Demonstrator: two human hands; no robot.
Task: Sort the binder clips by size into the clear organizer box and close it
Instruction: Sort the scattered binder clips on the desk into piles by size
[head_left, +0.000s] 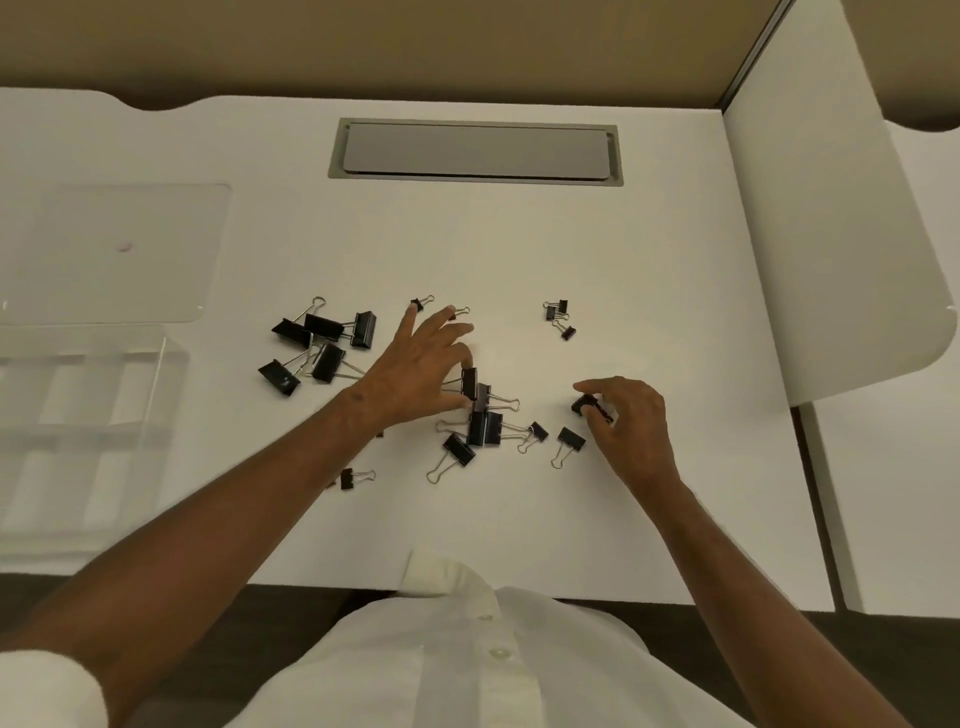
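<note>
Black binder clips lie scattered on the white desk. Several large clips (324, 340) form a heap at the left. Medium clips (485, 426) cluster in the middle, and small clips (560, 314) lie farther back at the right. My left hand (415, 371) pinches a medium clip (469, 383) between thumb and forefinger at the top of the middle cluster. My right hand (628, 415) grips a medium clip (586, 404) in curled fingers. The clear organizer box (88, 431) stands at the far left with its lid (130, 249) open, laid flat behind it.
A grey cable hatch (475, 150) is set into the desk at the back. A white divider panel (831, 234) rises along the right side. Two small clips (356, 476) lie near my left forearm. The desk's front edge runs just above my white shirt.
</note>
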